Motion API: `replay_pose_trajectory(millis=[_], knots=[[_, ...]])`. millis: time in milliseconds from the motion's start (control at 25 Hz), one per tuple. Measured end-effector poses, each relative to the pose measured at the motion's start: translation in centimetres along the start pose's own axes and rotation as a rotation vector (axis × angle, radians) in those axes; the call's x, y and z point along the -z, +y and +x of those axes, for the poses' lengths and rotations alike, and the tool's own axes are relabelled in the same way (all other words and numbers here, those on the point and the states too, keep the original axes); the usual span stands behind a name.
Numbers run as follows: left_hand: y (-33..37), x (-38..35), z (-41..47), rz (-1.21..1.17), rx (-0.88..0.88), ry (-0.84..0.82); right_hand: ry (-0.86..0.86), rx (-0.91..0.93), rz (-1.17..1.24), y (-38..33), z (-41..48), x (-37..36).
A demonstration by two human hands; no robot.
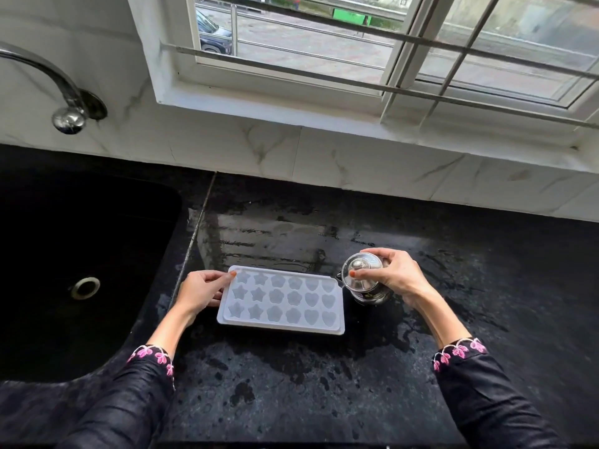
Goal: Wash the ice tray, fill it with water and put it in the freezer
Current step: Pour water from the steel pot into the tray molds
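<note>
Steadying the ice tray (280, 299), flat on the wet counter (291, 384) right of the sink (81, 270), the left hand (202, 291) pinches its edge; the right hand (393, 273) grips the jug (362, 280) beside it. Likely filling: pour slowly, tray level.

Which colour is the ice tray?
White, slightly translucent ice tray; seen in the head view.

Tap (48, 82) spout cut by left edge, jug (363, 280) partly hidden under right hand (393, 270)
</note>
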State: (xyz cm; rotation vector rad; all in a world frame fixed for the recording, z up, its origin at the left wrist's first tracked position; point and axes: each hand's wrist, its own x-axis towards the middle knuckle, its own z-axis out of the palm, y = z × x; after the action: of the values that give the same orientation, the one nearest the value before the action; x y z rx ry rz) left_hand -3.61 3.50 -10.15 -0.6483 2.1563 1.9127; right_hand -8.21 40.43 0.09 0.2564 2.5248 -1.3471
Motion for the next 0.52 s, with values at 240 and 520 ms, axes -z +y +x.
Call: replay_pose_trajectory(millis=[240, 520], knots=[[-0.1, 0.07, 0.1, -0.029, 0.007, -0.012, -0.008, 0.028, -0.091, -0.54, -0.47, -0.06], [0.0, 0.01, 0.05, -0.033, 0.009, -0.015, 0.014, 0.013, -0.159, -0.64, -0.51, -0.26]])
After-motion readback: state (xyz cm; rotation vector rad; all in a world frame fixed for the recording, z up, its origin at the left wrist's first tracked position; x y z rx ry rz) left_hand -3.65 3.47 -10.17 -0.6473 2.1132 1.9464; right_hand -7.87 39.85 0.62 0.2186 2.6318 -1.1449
